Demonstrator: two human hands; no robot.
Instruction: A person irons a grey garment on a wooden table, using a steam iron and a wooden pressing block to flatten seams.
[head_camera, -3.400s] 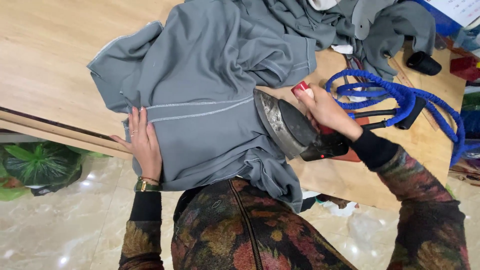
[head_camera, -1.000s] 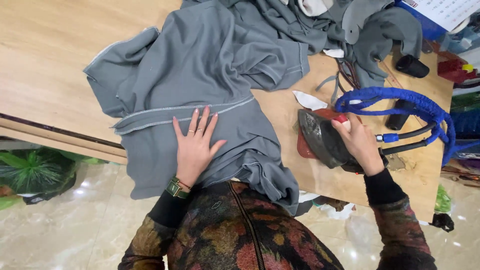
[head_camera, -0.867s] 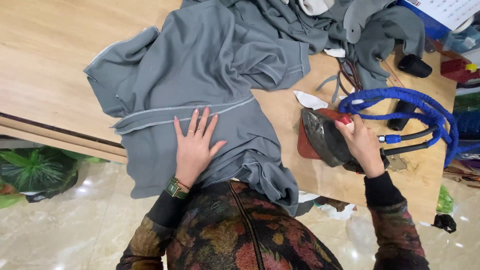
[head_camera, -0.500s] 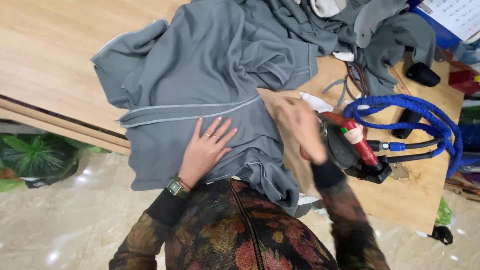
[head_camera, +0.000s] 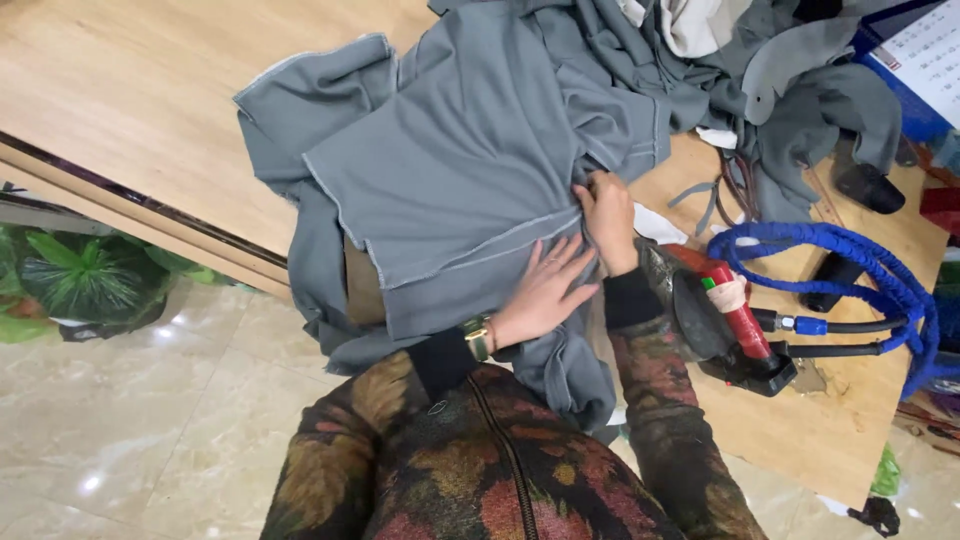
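The garment (head_camera: 450, 190) lies on the table (head_camera: 130, 110), both hands on it, the iron (head_camera: 715, 325) to their right.

Bare table (head_camera: 130, 90) left; iron (head_camera: 715, 320) and blue hose (head_camera: 860, 270) crowd right.

The right hand (head_camera: 606, 218) has released the steam iron (head_camera: 712, 318) and moved left onto the grey garment (head_camera: 470, 190), where its fingers now pinch the fabric at the right edge. The iron, earlier lifted and then held at the right, now rests unattended on the wooden table (head_camera: 130, 110), to the right of both hands. The left hand (head_camera: 545, 292) has shifted right along the garment's seam and now lies flat just near the right hand.
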